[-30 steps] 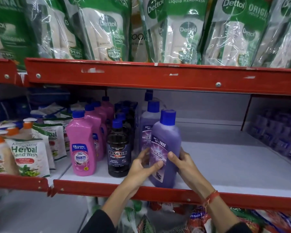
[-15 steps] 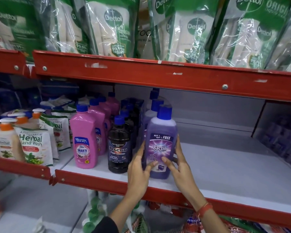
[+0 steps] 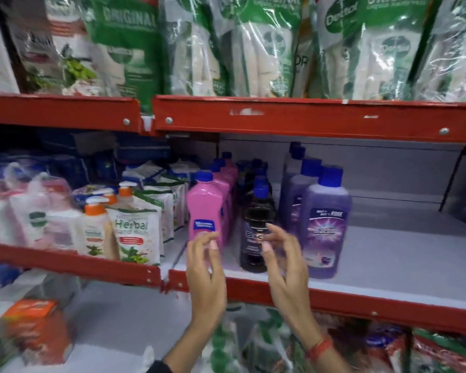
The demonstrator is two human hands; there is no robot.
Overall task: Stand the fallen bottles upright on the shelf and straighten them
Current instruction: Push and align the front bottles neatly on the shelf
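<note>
A purple bottle (image 3: 326,227) with a blue cap stands upright at the front of the white shelf (image 3: 388,267), with more purple bottles in a row behind it. To its left stand a black bottle (image 3: 256,219) and a pink bottle (image 3: 205,208), each heading its own row. My left hand (image 3: 206,267) hovers in front of the pink bottle, fingers apart. My right hand (image 3: 285,262) is in front of the black bottle, fingers spread, holding nothing. The frame is blurred by motion.
The shelf's red front rail (image 3: 334,300) runs below my hands. Herbal hand wash pouches (image 3: 135,232) and pump bottles (image 3: 97,230) fill the left bay. Green Dettol refill packs (image 3: 258,47) hang over the red rail (image 3: 307,119) above. An orange box (image 3: 38,329) sits on the lower left shelf.
Both hands have let go of the purple bottle, which now stands upright, and moved left in front of the pink and black bottles. The view has shifted left.
</note>
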